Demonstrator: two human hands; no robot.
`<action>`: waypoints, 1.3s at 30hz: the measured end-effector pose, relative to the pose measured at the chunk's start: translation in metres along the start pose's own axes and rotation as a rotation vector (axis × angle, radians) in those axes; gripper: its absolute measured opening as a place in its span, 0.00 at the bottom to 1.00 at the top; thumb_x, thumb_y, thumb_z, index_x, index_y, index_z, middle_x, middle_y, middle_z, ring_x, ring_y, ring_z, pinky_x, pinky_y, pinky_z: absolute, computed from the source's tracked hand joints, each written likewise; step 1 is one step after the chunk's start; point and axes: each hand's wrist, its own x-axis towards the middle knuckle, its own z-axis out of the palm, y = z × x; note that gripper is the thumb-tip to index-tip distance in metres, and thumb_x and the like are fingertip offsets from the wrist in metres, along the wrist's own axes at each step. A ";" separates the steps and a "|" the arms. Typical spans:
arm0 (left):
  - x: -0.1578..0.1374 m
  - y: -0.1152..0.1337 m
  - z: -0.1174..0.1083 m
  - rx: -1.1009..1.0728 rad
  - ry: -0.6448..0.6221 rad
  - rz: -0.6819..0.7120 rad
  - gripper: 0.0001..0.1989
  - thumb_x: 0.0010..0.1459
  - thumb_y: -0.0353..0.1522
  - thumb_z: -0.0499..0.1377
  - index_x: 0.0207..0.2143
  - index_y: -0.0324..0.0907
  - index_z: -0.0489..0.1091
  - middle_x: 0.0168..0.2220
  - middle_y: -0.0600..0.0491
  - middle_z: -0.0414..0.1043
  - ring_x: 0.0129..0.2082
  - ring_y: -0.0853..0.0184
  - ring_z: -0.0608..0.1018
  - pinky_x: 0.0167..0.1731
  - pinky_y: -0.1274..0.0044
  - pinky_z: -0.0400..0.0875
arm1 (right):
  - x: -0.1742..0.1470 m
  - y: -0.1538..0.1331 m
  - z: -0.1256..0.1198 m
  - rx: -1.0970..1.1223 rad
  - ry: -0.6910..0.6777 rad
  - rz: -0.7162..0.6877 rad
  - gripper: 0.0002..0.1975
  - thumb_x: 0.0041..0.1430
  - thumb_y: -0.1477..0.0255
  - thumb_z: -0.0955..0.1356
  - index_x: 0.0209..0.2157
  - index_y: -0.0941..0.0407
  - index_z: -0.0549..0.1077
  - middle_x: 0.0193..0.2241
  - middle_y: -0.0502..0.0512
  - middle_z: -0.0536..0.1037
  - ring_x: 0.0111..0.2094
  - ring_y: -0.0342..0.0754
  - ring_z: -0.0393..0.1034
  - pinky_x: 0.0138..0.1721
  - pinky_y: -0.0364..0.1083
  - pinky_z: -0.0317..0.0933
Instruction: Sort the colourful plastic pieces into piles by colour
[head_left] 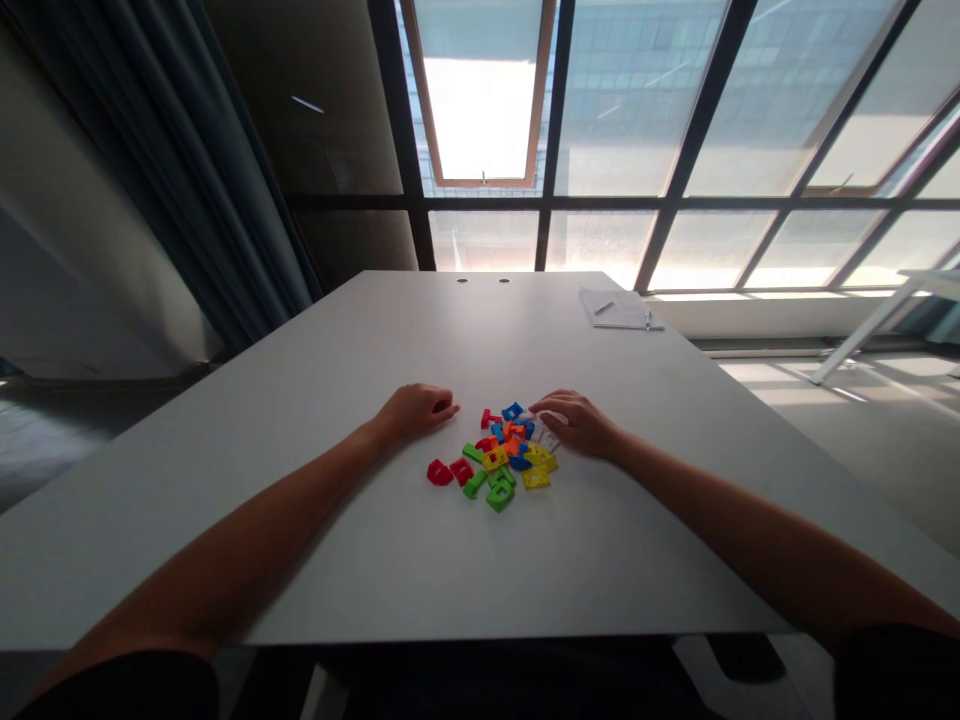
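A loose pile of small plastic pieces lies on the white table [330, 560] between my hands. Red pieces [439, 473] are at its left, green pieces [500, 495] at the near side, yellow pieces [535, 478] at the right. Blue pieces [512, 411] and orange pieces [514, 430] sit farther in. My left hand [415, 410] rests on the table left of the pile, fingers curled in, with nothing visible in them. At the pile's right edge my right hand [576, 422] is open, fingers stretched over white pieces [550, 440]; its fingertips' contact is too small to make out.
Papers [619, 308] with a pen on top lie at the table's far right corner. Two round holes [504, 281] are near the far edge. Beyond stand large windows [484, 120], and a dark curtain [187, 150] hangs at left. Another white table [930, 282] is at right.
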 end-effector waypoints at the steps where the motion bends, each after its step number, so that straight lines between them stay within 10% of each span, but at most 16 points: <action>1: 0.000 -0.001 0.004 0.009 -0.007 -0.025 0.21 0.69 0.48 0.54 0.28 0.45 0.70 0.30 0.51 0.78 0.29 0.64 0.74 0.30 0.72 0.59 | 0.000 0.000 0.000 0.010 0.007 0.005 0.17 0.77 0.62 0.66 0.52 0.51 0.86 0.47 0.62 0.88 0.50 0.57 0.83 0.57 0.58 0.73; 11: -0.003 0.000 0.010 -0.028 0.006 -0.032 0.21 0.70 0.48 0.54 0.30 0.45 0.73 0.32 0.51 0.79 0.30 0.63 0.76 0.30 0.72 0.60 | 0.001 0.001 0.004 -0.028 0.088 0.057 0.15 0.70 0.74 0.67 0.46 0.51 0.87 0.37 0.57 0.89 0.41 0.54 0.83 0.54 0.55 0.73; 21: -0.010 0.028 0.016 -0.162 -0.011 0.262 0.24 0.77 0.42 0.48 0.59 0.52 0.81 0.46 0.50 0.82 0.30 0.68 0.77 0.35 0.75 0.69 | -0.001 0.003 0.004 -0.055 0.068 0.059 0.14 0.71 0.73 0.68 0.46 0.51 0.87 0.39 0.58 0.89 0.42 0.55 0.83 0.53 0.55 0.73; 33: 0.022 0.022 0.018 0.038 -0.010 -0.026 0.29 0.71 0.42 0.54 0.71 0.56 0.71 0.37 0.51 0.83 0.36 0.59 0.82 0.38 0.74 0.71 | 0.002 0.004 0.007 -0.061 0.071 0.032 0.13 0.71 0.72 0.68 0.43 0.52 0.87 0.40 0.59 0.89 0.42 0.56 0.83 0.51 0.54 0.74; 39: 0.097 -0.002 0.014 0.114 -0.081 -0.260 0.33 0.71 0.49 0.56 0.75 0.58 0.64 0.58 0.44 0.82 0.55 0.48 0.83 0.53 0.66 0.75 | 0.001 0.004 0.008 -0.080 0.077 0.013 0.12 0.71 0.75 0.69 0.43 0.52 0.87 0.38 0.59 0.89 0.40 0.54 0.83 0.49 0.53 0.73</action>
